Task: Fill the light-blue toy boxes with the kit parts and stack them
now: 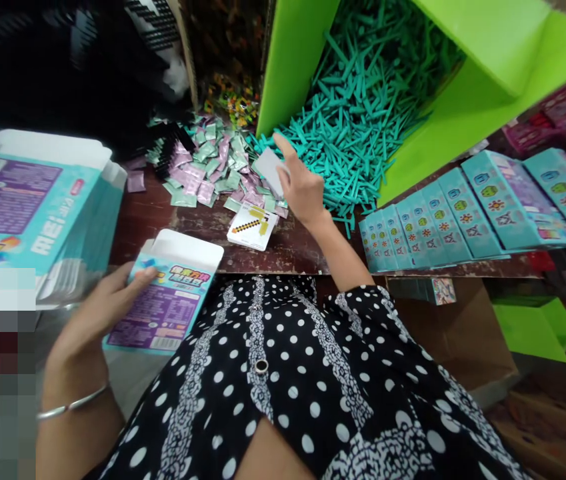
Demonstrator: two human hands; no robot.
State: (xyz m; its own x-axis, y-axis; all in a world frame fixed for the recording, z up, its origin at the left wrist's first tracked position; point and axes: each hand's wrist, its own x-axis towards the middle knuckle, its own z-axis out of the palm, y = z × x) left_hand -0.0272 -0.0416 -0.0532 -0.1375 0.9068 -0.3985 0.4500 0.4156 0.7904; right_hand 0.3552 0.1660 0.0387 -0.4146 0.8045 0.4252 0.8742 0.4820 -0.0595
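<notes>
In my left hand (117,298) is a flat teal and purple printed carton (167,313), its white top flap standing up and my thumb across its front. My right hand (303,187) reaches over the table's far side with a pale card (269,170) between thumb and fingers, the index finger stretched toward a heap of thin teal plastic sticks (357,127). Below that card lies a stack of white cards (253,227) with a pickaxe picture on top. Small green and pink sachets (213,160) are piled left of my right hand.
A bright green bin (297,60) holds the sticks, which spill onto the dark red table (307,250). Filled teal boxes (443,210) stand in a row at right. A stack of flat cartons (33,207) is at left. Black combs (177,150) lie by the sachets.
</notes>
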